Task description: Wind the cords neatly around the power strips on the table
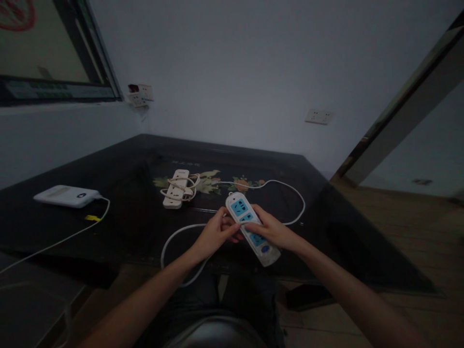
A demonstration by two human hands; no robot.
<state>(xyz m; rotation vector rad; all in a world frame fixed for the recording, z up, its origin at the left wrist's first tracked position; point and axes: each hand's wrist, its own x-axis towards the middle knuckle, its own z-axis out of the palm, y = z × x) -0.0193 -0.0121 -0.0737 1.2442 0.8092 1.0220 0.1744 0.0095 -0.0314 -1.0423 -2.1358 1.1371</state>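
Note:
A white power strip (261, 252) with blue socket faces is tilted over the near part of the table, its far end leaning left. Wrapped around its right side is my right hand (270, 226), the thumb lying across the top over a white cord. My left hand (218, 231) is at the strip's left edge, thumb and fingers pinched on the cord where it crosses the strip. The white cord (290, 187) loops out to the right and back over the table, and another bend of it hangs below my left wrist.
A second power strip (176, 187), wound with its own cord, lies on the black table (119, 164) with a flower print. At the left is a white device (68, 195) with a cable, beside a yellow tag (93, 218). Wall sockets (319, 116) are behind.

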